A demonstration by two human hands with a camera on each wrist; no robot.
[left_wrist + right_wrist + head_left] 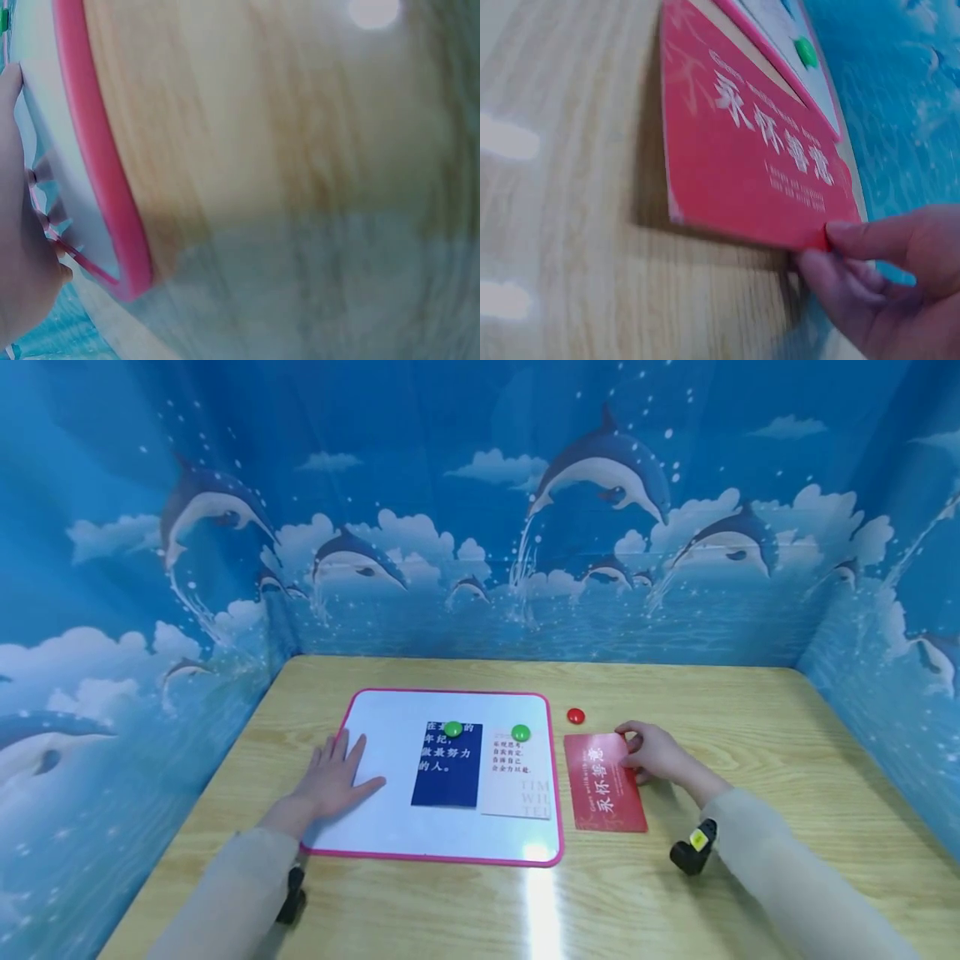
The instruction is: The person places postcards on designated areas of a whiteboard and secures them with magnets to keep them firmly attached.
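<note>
A whiteboard with a pink frame (427,859) lies on the table, and my left hand (332,781) rests spread on its left side. In the left wrist view the left hand (22,225) shows at the edge of the picture, beside the pink rim. My right hand (654,753) pinches the right edge of a red card (600,793) with white Chinese writing, just right of the board. In the right wrist view, thumb and fingers (862,240) grip one edge of the card (742,180), whose near corner stands above the wood with a shadow below.
On the board are a dark blue card (446,777) and a white card (510,793), each with a green round magnet (453,728) near its top. A red round magnet (575,716) lies on the table (720,710) behind the red card. A dolphin-print curtain (450,485) surrounds the table.
</note>
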